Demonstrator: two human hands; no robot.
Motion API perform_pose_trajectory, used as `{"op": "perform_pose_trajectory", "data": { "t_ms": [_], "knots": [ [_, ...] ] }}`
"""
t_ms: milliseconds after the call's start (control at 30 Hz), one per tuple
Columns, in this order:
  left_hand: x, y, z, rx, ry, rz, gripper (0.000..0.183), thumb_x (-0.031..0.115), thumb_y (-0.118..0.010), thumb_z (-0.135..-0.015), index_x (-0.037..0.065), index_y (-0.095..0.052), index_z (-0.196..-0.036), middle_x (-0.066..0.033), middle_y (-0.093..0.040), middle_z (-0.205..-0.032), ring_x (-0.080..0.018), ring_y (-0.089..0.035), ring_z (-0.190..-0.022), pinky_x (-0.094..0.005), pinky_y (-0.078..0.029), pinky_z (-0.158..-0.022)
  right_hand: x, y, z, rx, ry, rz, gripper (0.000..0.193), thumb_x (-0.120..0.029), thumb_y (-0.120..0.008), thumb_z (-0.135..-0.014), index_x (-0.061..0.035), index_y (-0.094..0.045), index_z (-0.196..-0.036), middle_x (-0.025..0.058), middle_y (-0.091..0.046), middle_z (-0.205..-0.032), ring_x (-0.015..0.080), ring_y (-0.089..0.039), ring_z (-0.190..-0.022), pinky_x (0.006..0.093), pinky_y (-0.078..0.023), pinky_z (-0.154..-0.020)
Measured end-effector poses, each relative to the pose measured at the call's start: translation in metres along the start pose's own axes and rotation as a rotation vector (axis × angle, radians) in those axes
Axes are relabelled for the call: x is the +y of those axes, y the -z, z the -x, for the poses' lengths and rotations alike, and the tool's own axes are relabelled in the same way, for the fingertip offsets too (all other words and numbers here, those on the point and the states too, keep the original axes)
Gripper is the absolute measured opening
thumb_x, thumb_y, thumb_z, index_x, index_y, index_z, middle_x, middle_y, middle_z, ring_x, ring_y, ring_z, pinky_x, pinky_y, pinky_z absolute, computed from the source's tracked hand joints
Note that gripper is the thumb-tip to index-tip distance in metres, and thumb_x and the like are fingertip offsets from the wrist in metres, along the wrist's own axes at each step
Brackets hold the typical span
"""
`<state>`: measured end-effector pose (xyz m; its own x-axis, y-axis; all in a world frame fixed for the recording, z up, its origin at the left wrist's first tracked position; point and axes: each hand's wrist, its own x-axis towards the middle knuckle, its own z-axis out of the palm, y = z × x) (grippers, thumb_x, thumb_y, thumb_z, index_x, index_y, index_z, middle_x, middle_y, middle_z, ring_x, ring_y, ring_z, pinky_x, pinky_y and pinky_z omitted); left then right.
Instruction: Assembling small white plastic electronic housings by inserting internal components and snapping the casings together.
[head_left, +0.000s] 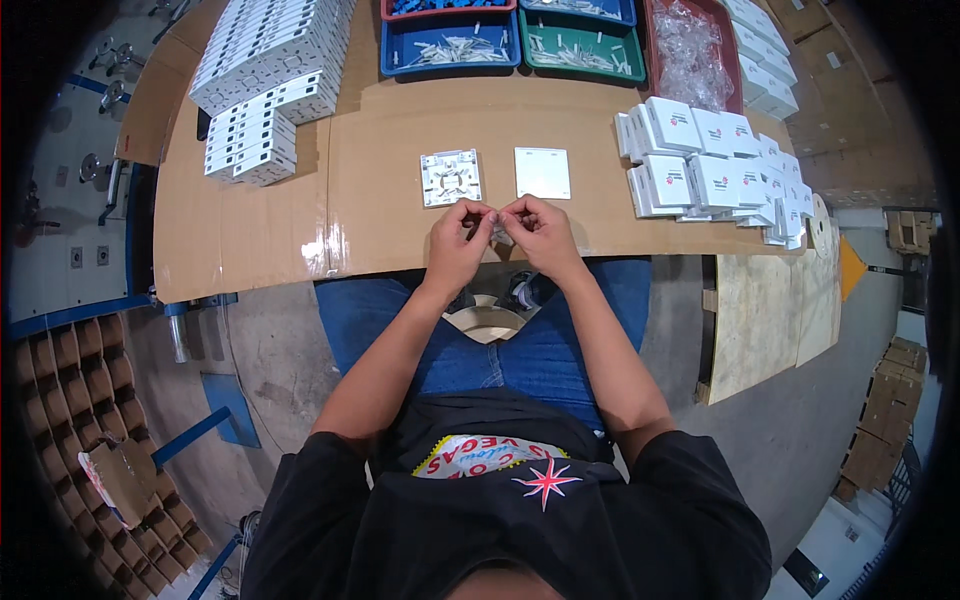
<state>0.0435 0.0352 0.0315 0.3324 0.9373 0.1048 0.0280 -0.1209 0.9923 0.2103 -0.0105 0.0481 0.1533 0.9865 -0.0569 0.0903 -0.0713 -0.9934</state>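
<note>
Near the front edge of the cardboard-covered table, my left hand (458,245) and my right hand (541,237) meet fingertip to fingertip. Both are closed in a pinch on what looks like a small clear plastic bag (501,238), mostly hidden by the fingers. Just beyond my left hand lies a square white frame (451,178) with its inner cut-outs and fittings facing up. Beside it on the right, past my right hand, is a flat white square plate (542,173) with a plain face. Neither hand touches these two pieces.
Stacked white frames (250,145) stand at the far left. Trays at the back hold small parts: a blue tray (450,70) and a green tray (585,72). A red tray (738,90) holds clear plastic bags (690,55). White boxed units (715,180) are piled at right.
</note>
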Motion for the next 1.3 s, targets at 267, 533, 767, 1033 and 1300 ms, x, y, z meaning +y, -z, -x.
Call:
{"op": "perform_pose_trajectory", "data": {
  "t_ms": [267,533,767,1033,1300],
  "knots": [
    [0.011,0.000,-0.003,-0.012,-0.030,-0.086,0.013,0.011,-0.073,-0.095,0.002,-0.070,-0.104,-0.0053,-0.074,-0.091,-0.0115,-0.065,-0.083,-0.0279,-0.051,-0.078,-0.008,0.003,0.001,-0.010,-0.039,-0.034,0.011,-0.009,-0.070,-0.098,0.0025,-0.068,-0.098,0.0019,-0.068,-0.084,0.0047,-0.059,-0.073,0.0225,-0.050,-0.065],
    [0.001,0.000,-0.001,-0.010,-0.016,-0.090,0.012,0.011,-0.071,-0.097,0.002,-0.069,-0.104,-0.0053,-0.073,-0.090,-0.0124,-0.065,-0.081,-0.0286,-0.052,-0.077,-0.001,0.002,0.000,-0.015,0.008,0.015,0.011,-0.009,-0.070,-0.098,0.0023,-0.069,-0.099,0.0012,-0.068,-0.082,0.0043,-0.060,-0.073,0.0220,-0.049,-0.064],
    [0.010,-0.002,-0.004,0.007,0.012,-0.011,0.013,0.012,-0.071,-0.098,0.001,-0.069,-0.106,-0.0048,-0.072,-0.089,-0.0107,-0.064,-0.079,-0.0263,-0.052,-0.073,-0.006,0.005,0.000,0.003,-0.011,-0.002,0.015,-0.011,-0.073,-0.097,0.0024,-0.072,-0.104,0.0008,-0.070,-0.083,0.0035,-0.059,-0.072,0.0210,-0.049,-0.064],
    [0.007,0.002,-0.003,-0.052,0.020,-0.084,0.013,0.012,-0.070,-0.098,0.001,-0.070,-0.106,-0.0040,-0.073,-0.090,-0.0094,-0.064,-0.080,-0.0266,-0.052,-0.073,-0.004,0.009,-0.001,-0.033,-0.019,-0.009,0.013,-0.011,-0.073,-0.097,0.0012,-0.073,-0.103,-0.0008,-0.070,-0.084,0.0033,-0.059,-0.072,0.0211,-0.048,-0.063],
    [0.016,0.000,-0.005,-0.001,0.089,0.077,0.017,0.014,-0.070,-0.099,0.001,-0.070,-0.110,-0.0034,-0.072,-0.091,-0.0087,-0.064,-0.081,-0.0257,-0.053,-0.074,-0.007,0.018,-0.003,-0.007,-0.129,-0.180,0.012,-0.011,-0.070,-0.098,-0.0012,-0.072,-0.105,-0.0026,-0.067,-0.081,0.0016,-0.052,-0.066,0.0191,-0.040,-0.056]
  ]
}}
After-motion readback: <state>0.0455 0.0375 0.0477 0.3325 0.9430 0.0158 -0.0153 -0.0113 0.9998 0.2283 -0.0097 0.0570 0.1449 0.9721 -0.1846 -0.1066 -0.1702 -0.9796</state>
